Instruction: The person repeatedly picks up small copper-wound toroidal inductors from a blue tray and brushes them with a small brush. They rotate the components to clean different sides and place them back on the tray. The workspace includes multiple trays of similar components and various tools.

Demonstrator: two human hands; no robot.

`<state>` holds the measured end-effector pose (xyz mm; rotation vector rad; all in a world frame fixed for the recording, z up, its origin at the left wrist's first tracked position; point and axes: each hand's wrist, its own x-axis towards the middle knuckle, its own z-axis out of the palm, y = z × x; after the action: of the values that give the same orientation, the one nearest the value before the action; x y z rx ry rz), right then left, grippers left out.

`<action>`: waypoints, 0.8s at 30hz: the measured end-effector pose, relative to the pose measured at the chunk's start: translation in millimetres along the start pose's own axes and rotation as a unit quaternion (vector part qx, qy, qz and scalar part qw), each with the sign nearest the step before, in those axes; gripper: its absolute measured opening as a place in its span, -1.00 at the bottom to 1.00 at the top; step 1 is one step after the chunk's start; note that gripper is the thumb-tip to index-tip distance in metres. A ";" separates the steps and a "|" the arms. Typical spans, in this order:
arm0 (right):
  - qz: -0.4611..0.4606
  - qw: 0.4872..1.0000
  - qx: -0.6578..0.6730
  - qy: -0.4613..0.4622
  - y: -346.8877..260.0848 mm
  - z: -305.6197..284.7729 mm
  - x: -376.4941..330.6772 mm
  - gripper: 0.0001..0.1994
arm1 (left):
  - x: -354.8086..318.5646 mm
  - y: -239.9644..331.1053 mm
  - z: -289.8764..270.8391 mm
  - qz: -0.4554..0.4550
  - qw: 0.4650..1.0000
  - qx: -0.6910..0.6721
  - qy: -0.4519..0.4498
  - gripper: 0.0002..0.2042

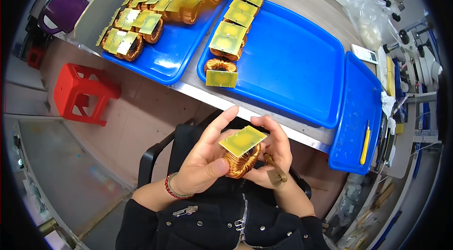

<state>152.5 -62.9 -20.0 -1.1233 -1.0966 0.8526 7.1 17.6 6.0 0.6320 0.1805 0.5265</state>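
Observation:
Over my lap, my left hand (200,162) grips a copper-wound toroidal coil (241,164), its thumb pressed on the windings. A flat yellow-green board (243,141) is fixed to the coil and faces up, tilted. My right hand (279,148) curls around a small brush (276,170) with a brown handle, its bristles pointing down toward my body. The right fingers are close beside the coil; whether they touch it is hidden. Nearest on the bench, a similar coil with a board (222,78) stands at the near left corner of the middle blue tray (288,68).
A left blue tray (165,68) carries many similar coils with boards (165,2). More coils line the middle tray's left side. A narrow blue tray (351,132) at right holds a yellow-handled tool (365,145). A red stool (85,90) stands on the floor at left.

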 end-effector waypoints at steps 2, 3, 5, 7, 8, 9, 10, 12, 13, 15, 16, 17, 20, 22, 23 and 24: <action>-0.006 0.999 0.041 -0.031 -0.4 1.8 3.0 -0.13 | 1.0 -2.5 2.4 0.006 1.000 -0.027 0.011 -0.25; -0.008 0.997 0.061 -0.046 -0.7 2.0 3.7 -0.13 | 1.8 -4.0 3.7 0.008 0.999 -0.042 0.017 -0.27; -0.007 0.997 0.052 -0.054 -4.4 -0.7 4.6 -0.06 | 1.3 -5.2 5.8 0.019 0.999 -0.033 0.027 -0.31; -0.033 0.997 0.063 -0.041 -4.1 1.1 5.9 -0.09 | -0.2 -7.1 6.0 0.037 0.998 -0.023 0.035 -0.37; -0.041 0.998 0.036 -0.039 -6.1 0.8 6.7 -0.11 | -1.0 -9.3 4.8 0.049 0.998 -0.017 0.038 -0.41; -0.056 0.997 0.024 -0.036 -6.0 0.7 6.8 -0.11 | -2.0 -11.3 3.8 0.061 0.997 -0.011 0.040 -0.45; -0.071 0.997 0.012 -0.033 -5.9 0.7 6.8 -0.10 | -2.8 -12.5 3.2 0.073 0.996 0.011 0.041 -0.49; -0.087 0.996 0.001 -0.030 -5.7 0.9 6.4 -0.10 | -3.7 -14.2 2.3 0.094 0.993 0.054 0.043 -0.57; -0.089 0.996 0.000 -0.031 -5.5 0.9 5.8 -0.10 | -3.7 -15.3 1.6 0.108 0.990 0.082 0.042 -0.60; -0.092 0.995 0.000 -0.032 -5.3 0.9 4.5 -0.09 | -3.7 -16.8 0.5 0.137 0.980 0.136 0.042 -0.65; -0.091 0.995 -0.003 -0.031 -5.6 0.9 3.9 -0.09 | -3.8 -16.7 0.7 0.138 0.979 0.142 0.043 -0.66; -0.090 0.995 -0.006 -0.030 -6.0 0.7 3.2 -0.09 | -3.8 -16.3 0.9 0.139 0.978 0.147 0.045 -0.66; -0.108 0.993 -0.038 -0.018 -5.0 1.4 0.5 -0.10 | -3.4 -17.5 1.7 0.157 0.971 0.173 0.054 -0.69; -0.139 0.986 -0.086 -0.007 -4.3 1.5 0.0 -0.12 | -3.2 -17.5 2.1 0.167 0.962 0.209 0.055 -0.66; -0.161 0.980 -0.121 0.000 -4.2 1.3 0.4 -0.13 | -2.5 -15.8 2.6 0.167 0.956 0.234 0.051 -0.63; -0.182 0.971 -0.155 0.008 -4.5 0.7 0.6 -0.14 | -2.2 -14.3 3.9 0.166 0.950 0.259 0.046 -0.60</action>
<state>151.9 -63.3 -15.5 -1.1316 -1.4027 0.3898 12.3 4.8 0.5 1.1636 0.3088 0.8466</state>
